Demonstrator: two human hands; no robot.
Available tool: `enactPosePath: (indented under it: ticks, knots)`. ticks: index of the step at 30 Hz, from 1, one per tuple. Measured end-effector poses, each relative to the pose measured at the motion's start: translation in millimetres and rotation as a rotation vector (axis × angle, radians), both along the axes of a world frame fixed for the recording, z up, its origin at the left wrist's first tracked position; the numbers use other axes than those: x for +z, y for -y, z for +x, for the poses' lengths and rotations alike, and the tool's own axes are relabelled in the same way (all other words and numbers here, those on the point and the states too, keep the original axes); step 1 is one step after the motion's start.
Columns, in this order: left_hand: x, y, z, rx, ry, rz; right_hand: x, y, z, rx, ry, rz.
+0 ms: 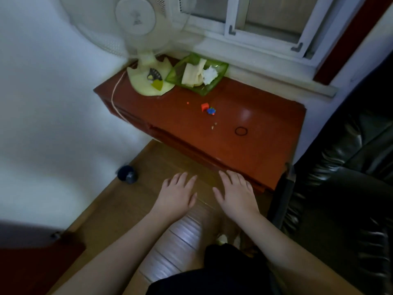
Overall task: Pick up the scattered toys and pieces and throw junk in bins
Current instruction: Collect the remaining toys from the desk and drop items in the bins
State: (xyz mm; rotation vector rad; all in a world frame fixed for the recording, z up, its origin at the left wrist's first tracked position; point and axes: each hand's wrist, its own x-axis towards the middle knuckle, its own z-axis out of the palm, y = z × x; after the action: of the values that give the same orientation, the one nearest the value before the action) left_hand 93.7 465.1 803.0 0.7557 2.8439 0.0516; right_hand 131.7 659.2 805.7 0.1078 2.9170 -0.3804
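A low red-brown cabinet stands under the window. On its top lie a small orange toy block, a blue toy piece with bits of colour, a tiny orange bit, pale crumbs and a black rubber ring. A green glass dish at the back holds folded paper and a crumpled white tissue. My left hand and my right hand hover palm down, fingers spread and empty, in front of the cabinet's near edge, above the wooden floor.
A white table fan stands on the cabinet's left end, its cord hanging down the side. A dark round object lies on the floor by the white wall. A black leather seat fills the right side. Small pale pieces lie near my knee.
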Motion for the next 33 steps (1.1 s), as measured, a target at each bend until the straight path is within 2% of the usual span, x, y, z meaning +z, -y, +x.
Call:
enactPosePath:
  ticks: [8,15,21,26,33]
  knots:
    - [12,-54,-88,0.032,0.016,0.005,-2,-63,-101,-0.016,0.055,-0.082]
    - [3,-62,-142,0.022,0.061,-0.021,-12,-69,-165,-0.051,0.027,-0.158]
    - [-4,-53,-201,0.007,0.059,0.010,-29,-56,-220,-0.159,0.067,-0.318]
    - [-12,-39,-265,-0.035,0.133,0.068,-53,-38,-277,-0.287,0.150,-0.414]
    - [-37,-9,-346,-0.134,0.172,0.096,-79,-23,-314,-0.495,0.218,-0.356]
